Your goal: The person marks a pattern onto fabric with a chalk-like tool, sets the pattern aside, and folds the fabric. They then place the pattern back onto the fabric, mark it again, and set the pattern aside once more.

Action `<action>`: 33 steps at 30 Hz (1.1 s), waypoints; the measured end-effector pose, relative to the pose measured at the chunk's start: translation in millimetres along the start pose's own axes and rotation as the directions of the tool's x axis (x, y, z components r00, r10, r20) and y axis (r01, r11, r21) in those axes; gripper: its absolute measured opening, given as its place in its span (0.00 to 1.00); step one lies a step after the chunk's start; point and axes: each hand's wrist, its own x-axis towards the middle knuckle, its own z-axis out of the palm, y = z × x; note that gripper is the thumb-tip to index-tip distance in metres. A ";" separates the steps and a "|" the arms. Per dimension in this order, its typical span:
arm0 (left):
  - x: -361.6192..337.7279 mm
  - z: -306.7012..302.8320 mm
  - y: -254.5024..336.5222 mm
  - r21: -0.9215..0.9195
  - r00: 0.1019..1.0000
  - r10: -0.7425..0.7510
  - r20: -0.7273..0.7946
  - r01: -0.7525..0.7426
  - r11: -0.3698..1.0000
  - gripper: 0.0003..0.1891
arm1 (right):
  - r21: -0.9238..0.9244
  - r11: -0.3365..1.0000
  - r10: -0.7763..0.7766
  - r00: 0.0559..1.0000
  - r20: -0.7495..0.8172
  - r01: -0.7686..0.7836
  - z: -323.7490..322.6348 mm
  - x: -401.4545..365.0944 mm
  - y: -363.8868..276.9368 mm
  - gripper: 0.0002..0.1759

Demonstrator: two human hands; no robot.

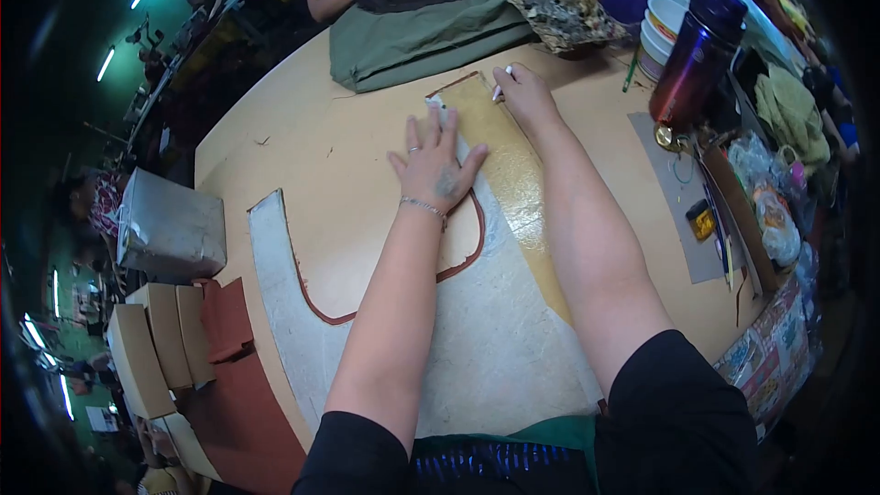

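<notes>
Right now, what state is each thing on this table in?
left hand: flat, fingers spread, on white sheet.
right hand: closed on white stick at yellow strip end.
purple bottle: upright, capped.
green cloth: folded.

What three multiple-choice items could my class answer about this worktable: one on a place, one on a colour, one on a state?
1. Where does the left hand lie?
A) inside a drawer
B) flat on the pale pattern piece
C) on a keyboard

2. What colour is the folded cloth beyond the hands?
A) yellow
B) white
C) green

3. What state is the right hand in?
A) fingers pinched on a small white piece
B) open and flat
C) clenched and empty

Answers:
1 B: the palm and spread fingers rest on it.
2 C: it shows olive green.
3 A: the thumb and fingers close on the white piece.
</notes>
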 end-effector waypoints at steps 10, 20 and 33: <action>4.4 4.3 -4.8 -0.021 1.000 0.016 -0.011 -0.016 1.000 0.36 | -0.340 0.917 -0.125 0.959 0.253 0.209 60.4 31.3 -34.6 0.19; 6.1 8.5 -6.3 -0.009 0.998 0.024 -0.062 -0.025 1.000 0.35 | -0.685 0.689 -0.272 0.961 0.058 0.237 37.3 24.1 -34.7 0.17; 6.3 -1.1 -6.0 -0.147 1.000 -0.004 -0.026 0.000 0.989 0.33 | 0.383 0.909 0.184 0.983 -0.006 -0.168 -155.4 -270.8 -0.7 0.12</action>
